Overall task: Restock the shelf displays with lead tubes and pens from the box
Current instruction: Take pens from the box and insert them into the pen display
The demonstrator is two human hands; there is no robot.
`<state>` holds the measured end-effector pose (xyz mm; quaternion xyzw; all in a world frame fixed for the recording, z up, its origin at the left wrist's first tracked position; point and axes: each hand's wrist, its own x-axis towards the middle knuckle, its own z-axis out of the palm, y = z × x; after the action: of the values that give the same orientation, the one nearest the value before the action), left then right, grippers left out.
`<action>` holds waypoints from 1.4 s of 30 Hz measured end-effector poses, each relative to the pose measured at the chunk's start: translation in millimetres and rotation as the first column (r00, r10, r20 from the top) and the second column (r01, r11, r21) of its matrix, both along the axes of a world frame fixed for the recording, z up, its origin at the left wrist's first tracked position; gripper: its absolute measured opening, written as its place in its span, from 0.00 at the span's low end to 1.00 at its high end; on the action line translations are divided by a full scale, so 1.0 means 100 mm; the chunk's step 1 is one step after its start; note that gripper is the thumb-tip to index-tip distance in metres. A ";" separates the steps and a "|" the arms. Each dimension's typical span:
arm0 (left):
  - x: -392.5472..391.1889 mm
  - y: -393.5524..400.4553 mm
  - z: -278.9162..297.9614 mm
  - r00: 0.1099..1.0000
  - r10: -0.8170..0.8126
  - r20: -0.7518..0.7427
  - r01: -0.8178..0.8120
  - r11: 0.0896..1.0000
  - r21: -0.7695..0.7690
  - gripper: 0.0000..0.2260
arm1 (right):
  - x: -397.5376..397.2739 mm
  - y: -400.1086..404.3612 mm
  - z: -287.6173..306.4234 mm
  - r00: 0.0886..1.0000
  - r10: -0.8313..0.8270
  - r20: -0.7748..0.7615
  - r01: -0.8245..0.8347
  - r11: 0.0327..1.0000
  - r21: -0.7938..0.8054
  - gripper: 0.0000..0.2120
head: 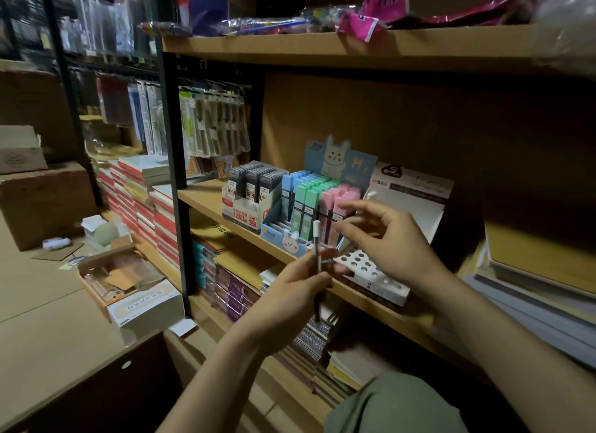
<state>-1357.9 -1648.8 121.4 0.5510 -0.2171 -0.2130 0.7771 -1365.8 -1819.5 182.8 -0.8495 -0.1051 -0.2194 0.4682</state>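
Observation:
My left hand (292, 290) grips a slim pen (316, 248) with a white cap, held upright in front of the middle shelf. My right hand (383, 239) hovers with relaxed, spread fingers over a white pen display stand (371, 271) with round holes; one white pen (371, 195) stands in it. Left of the stand, a rabbit-printed display box (290, 239) holds blue, green and pink lead tubes (301, 200). Further left stands a white box of dark lead tubes (254, 184).
The wooden shelf board (206, 197) carries the displays. Notebooks are stacked below and at the right (532, 271). An open carton (129, 281) lies on cardboard boxes at the left. Hanging packets (213, 122) fill the rack behind.

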 end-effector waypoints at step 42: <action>0.30 -0.70 -0.28 0.757 0.553 0.348 -0.652 0.677 0.342 0.17 | 0.32 -0.30 0.01 0.899 -0.272 0.343 0.323 0.941 -0.103 0.07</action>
<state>-1328.1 -1718.4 93.5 0.7728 -0.0509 0.0741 0.6282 -1333.7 -1849.6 184.1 -0.8421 -0.0662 -0.4159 0.3369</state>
